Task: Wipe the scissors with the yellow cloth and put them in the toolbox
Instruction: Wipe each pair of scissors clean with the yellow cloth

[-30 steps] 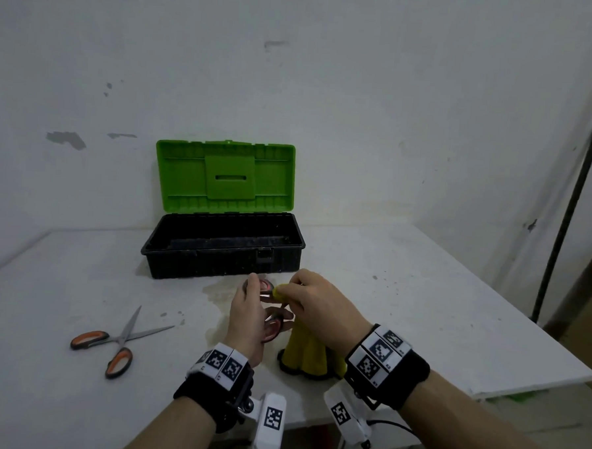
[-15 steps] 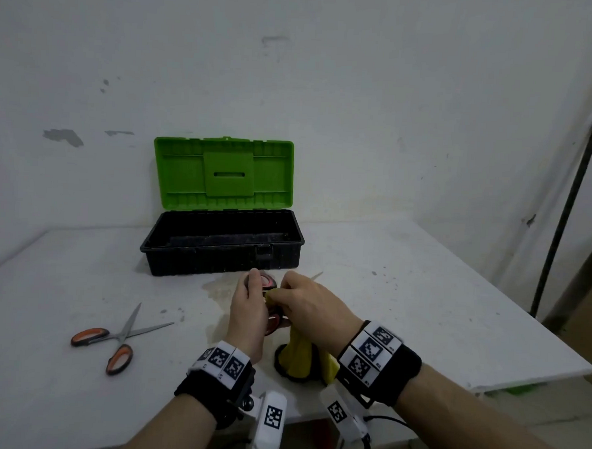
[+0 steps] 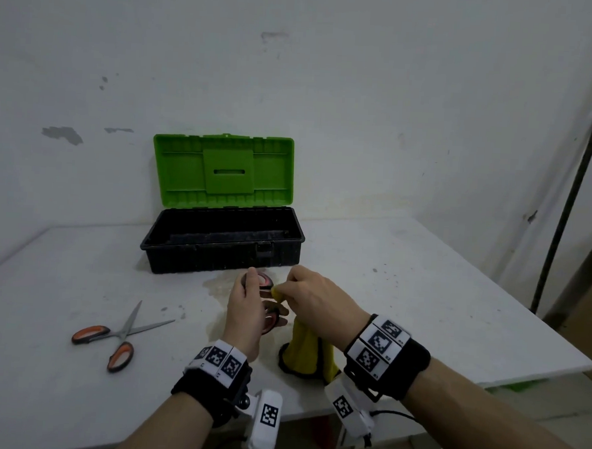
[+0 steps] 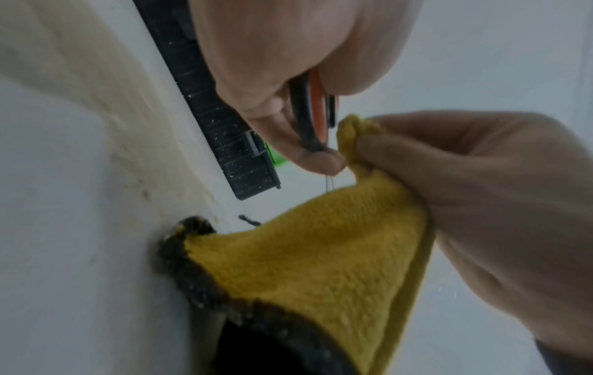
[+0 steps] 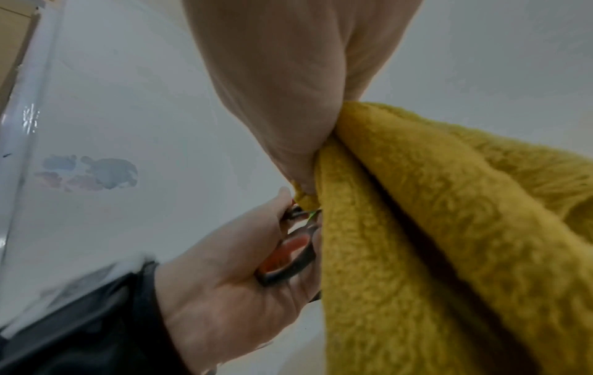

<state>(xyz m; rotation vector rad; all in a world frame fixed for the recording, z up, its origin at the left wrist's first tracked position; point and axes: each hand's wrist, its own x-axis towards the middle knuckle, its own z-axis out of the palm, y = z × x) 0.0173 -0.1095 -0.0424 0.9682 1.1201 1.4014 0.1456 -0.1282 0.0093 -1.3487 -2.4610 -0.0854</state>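
My left hand [image 3: 249, 304] grips a pair of scissors [image 3: 267, 284] by their orange-and-black handles [image 4: 309, 114], just in front of the toolbox. My right hand [image 3: 314, 299] pinches the yellow cloth [image 3: 306, 353] around the blades right beside the handles; the blades are hidden under cloth and fingers. The cloth [image 4: 327, 253] hangs down, and its dark-edged hem touches the table. The toolbox [image 3: 223, 239] is black with an upright green lid [image 3: 223, 170], and it stands open behind both hands. In the right wrist view the left hand [image 5: 237, 291] holds the handles [image 5: 289, 253] beside the cloth [image 5: 433, 228].
A second pair of orange-handled scissors [image 3: 117, 335] lies open on the white table [image 3: 421, 299] to the left. A dark pole [image 3: 566, 218] leans against the wall at the right. The table's edge runs close at the near and right sides.
My right hand has slid the cloth back toward the handles, covering the blade tip that showed half a second ago. The left hand has barely moved.
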